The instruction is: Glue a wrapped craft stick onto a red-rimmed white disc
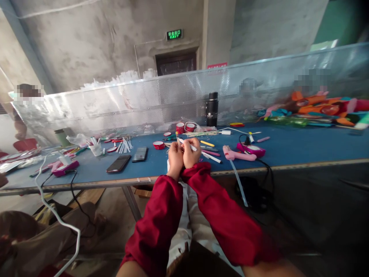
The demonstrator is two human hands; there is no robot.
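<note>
Both hands meet close together above the front edge of the blue table. My right hand [191, 154] is closed around a white marker [195, 147], which slants up to the left. My left hand [175, 158] is closed too, pinching a thin upright piece with a tan tip [177, 135]; its kind is too small to make out. Just right of the hands lie a yellow marker [207, 143] and a white marker with a dark end [211, 157]. A red tape roll [158, 145] sits to the left of them.
A pink glue gun [239, 154] lies right, its glue stick hanging over the edge. Left are a phone [118, 164], a white cup of sticks [95, 149] and another glue gun [56, 166]. A black thermos [212, 109] stands before the perforated metal screen [173, 96]. Another person's arm [19, 125] shows far left.
</note>
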